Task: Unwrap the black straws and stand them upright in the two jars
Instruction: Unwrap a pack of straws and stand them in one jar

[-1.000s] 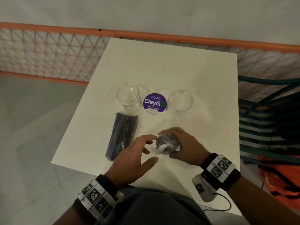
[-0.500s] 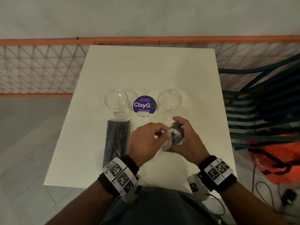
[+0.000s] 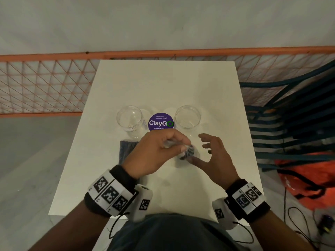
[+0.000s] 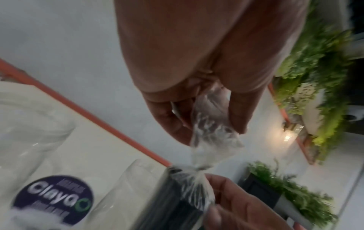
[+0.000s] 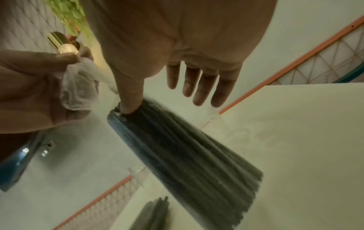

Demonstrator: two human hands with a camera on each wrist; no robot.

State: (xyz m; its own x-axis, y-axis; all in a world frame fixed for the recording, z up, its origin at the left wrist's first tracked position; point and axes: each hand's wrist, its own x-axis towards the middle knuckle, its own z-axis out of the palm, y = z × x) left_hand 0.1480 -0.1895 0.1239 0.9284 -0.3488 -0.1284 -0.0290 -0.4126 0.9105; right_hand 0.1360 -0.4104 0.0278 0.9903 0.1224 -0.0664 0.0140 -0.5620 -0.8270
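Observation:
A bundle of black straws (image 3: pixel 189 154) in clear plastic stands tilted on the white table (image 3: pixel 163 84), in front of the right jar. My left hand (image 3: pixel 182 146) pinches the twisted wrapper end (image 4: pixel 213 137) at the bundle's top. My right hand (image 3: pixel 199 149) is spread open beside the bundle, and only its thumb tip (image 5: pixel 130 105) touches the top of the straws (image 5: pixel 187 147). Two clear jars (image 3: pixel 130 120) (image 3: pixel 187 117) stand upright with nothing in them. A second wrapped straw bundle (image 3: pixel 126 151) lies flat on the left, partly hidden by my left hand.
A round purple ClayGo sticker (image 3: pixel 161 122) lies between the jars. An orange mesh railing (image 3: pixel 45 84) runs behind and left of the table. A dark teal chair (image 3: pixel 290 115) and an orange bag (image 3: pixel 311 174) sit to the right.
My right hand has let go of the bundle and spread its fingers, keeping only the thumb on it. My left hand went from open to pinching the wrapper end.

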